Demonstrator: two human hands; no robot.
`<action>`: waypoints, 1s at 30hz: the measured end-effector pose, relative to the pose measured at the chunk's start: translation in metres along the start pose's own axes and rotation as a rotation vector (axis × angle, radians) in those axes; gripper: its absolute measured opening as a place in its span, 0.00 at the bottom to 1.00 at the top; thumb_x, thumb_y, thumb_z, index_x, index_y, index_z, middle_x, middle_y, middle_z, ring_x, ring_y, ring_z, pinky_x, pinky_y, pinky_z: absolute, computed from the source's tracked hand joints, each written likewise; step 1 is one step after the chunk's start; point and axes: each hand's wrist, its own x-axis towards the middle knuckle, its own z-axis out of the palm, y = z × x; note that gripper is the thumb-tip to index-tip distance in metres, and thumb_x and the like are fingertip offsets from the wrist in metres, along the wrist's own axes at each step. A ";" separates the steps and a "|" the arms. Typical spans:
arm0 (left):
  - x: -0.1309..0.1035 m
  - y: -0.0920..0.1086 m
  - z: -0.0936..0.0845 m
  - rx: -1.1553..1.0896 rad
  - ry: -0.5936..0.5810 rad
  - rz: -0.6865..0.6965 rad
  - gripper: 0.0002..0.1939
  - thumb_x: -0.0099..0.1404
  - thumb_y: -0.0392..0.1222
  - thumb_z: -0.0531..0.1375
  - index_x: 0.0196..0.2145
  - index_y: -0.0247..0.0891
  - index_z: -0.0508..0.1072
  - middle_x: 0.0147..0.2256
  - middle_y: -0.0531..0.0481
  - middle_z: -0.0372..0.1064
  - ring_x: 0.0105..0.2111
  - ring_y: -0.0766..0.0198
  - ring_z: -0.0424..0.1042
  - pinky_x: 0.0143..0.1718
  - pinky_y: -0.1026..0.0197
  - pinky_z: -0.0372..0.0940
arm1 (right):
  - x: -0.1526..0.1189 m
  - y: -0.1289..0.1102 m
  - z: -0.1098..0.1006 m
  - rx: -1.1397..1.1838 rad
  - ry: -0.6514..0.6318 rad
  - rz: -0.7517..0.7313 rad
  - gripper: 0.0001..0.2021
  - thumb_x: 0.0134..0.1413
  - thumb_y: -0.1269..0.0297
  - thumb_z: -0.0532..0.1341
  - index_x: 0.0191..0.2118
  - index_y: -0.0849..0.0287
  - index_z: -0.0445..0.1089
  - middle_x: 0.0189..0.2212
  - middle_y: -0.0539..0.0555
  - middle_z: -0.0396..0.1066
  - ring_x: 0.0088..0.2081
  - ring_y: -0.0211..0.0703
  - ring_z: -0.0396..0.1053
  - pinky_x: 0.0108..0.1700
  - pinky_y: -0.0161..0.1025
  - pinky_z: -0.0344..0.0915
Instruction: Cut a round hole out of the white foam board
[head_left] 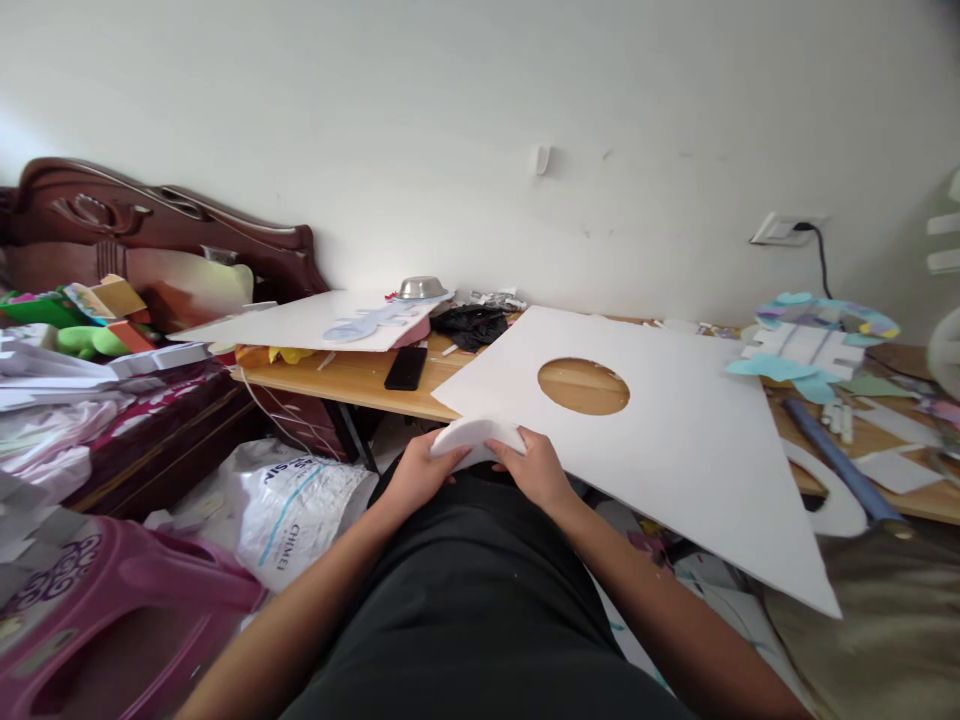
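Note:
Close to my body, a curved white piece of foam board [474, 434] is held between my two hands. My left hand [424, 470] grips its left end, thumb on the near face. The right end is pinched by my right hand [534, 468], its thumb also toward me. Just beyond lies a large white foam board [675, 420] with an oval hole cut through it, resting on the wooden desk [337, 385] and jutting over the front edge. Most fingers of both hands are hidden behind the piece.
A black phone [406, 368], a black plastic bag [472, 326] and a metal bowl [421, 288] are on the left half. Another white board [300, 318] lies there. At right are a blue roll [844, 465] and a paper craft [806, 345]. A pink plastic item [127, 610] stands lower left.

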 end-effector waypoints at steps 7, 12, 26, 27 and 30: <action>-0.003 0.000 0.006 0.066 0.096 0.021 0.23 0.62 0.55 0.64 0.48 0.36 0.77 0.36 0.46 0.77 0.25 0.62 0.72 0.22 0.61 0.68 | 0.000 0.005 0.009 -0.126 0.091 -0.076 0.19 0.58 0.47 0.61 0.39 0.61 0.73 0.35 0.61 0.78 0.33 0.53 0.77 0.36 0.45 0.75; -0.002 -0.005 0.010 0.121 0.168 0.059 0.20 0.63 0.52 0.63 0.47 0.36 0.77 0.34 0.47 0.76 0.25 0.60 0.72 0.24 0.60 0.69 | 0.004 0.010 0.022 -0.228 0.189 -0.175 0.17 0.61 0.52 0.59 0.44 0.61 0.74 0.43 0.65 0.78 0.44 0.58 0.76 0.45 0.49 0.74; 0.012 0.002 0.018 0.211 0.281 0.212 0.16 0.66 0.45 0.59 0.49 0.38 0.77 0.44 0.44 0.78 0.45 0.50 0.75 0.49 0.51 0.67 | 0.016 0.009 0.041 -0.247 0.323 -0.280 0.21 0.65 0.57 0.52 0.55 0.66 0.68 0.50 0.69 0.75 0.53 0.58 0.73 0.56 0.54 0.68; 0.013 0.003 0.019 0.212 0.291 0.223 0.15 0.66 0.45 0.59 0.48 0.38 0.77 0.44 0.44 0.78 0.45 0.50 0.75 0.49 0.52 0.66 | 0.017 0.009 0.043 -0.217 0.335 -0.292 0.21 0.66 0.57 0.52 0.56 0.65 0.67 0.52 0.68 0.74 0.54 0.56 0.72 0.57 0.53 0.67; 0.014 0.004 0.022 0.208 0.315 0.254 0.15 0.68 0.44 0.58 0.48 0.38 0.77 0.45 0.45 0.78 0.45 0.52 0.75 0.49 0.53 0.66 | 0.019 0.009 0.047 -0.161 0.339 -0.305 0.22 0.66 0.57 0.51 0.59 0.65 0.64 0.55 0.68 0.72 0.58 0.54 0.70 0.60 0.52 0.65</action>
